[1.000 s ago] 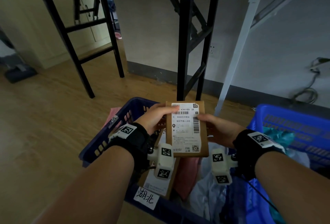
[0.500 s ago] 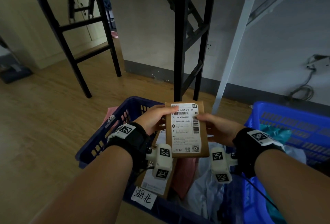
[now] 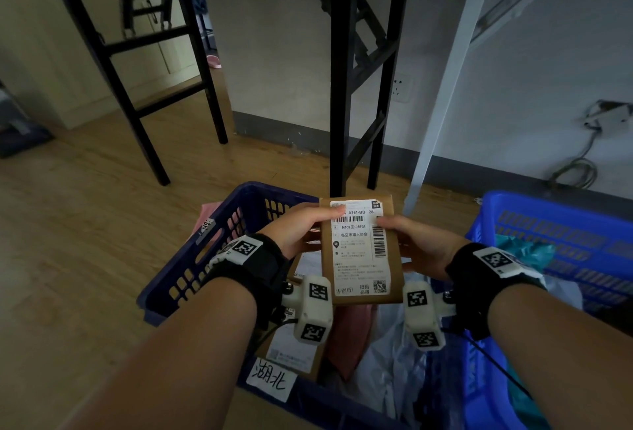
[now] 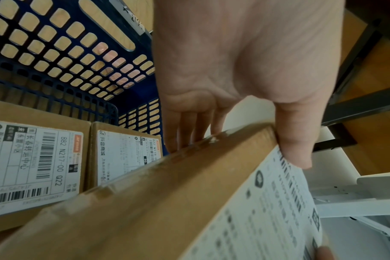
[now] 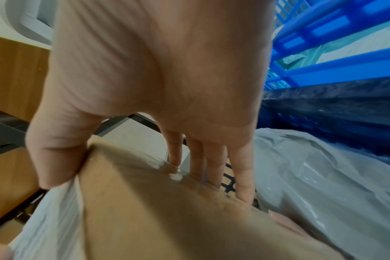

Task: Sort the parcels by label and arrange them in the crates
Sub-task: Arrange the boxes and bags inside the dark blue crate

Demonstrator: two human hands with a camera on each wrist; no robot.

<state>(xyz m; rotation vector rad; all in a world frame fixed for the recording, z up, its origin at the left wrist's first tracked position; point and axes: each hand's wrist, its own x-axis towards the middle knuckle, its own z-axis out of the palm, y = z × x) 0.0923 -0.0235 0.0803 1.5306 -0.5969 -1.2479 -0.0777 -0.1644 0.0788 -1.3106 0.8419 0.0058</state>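
Note:
I hold a flat brown cardboard parcel (image 3: pixel 359 251) with a white shipping label facing me, above the dark blue crate (image 3: pixel 212 251). My left hand (image 3: pixel 301 227) pinches its left edge, thumb on the label and fingers behind. My right hand (image 3: pixel 411 241) pinches the right edge the same way. In the left wrist view the parcel (image 4: pixel 167 202) shows under my left hand (image 4: pixel 234 137), above two labelled boxes (image 4: pixel 33 163) lying in the crate. In the right wrist view my right hand (image 5: pixel 134 158) grips the parcel (image 5: pixel 156 211).
The dark blue crate carries a handwritten paper tag (image 3: pixel 270 380) and holds boxes, a pink parcel and a grey plastic bag (image 3: pixel 394 371). A bright blue crate (image 3: pixel 561 241) with teal bags stands to the right. Black table legs (image 3: pixel 346 87) and a white leg (image 3: pixel 442 104) rise behind.
The parcel and both hands stay almost still; the view has shifted slightly, and the grip is unchanged.

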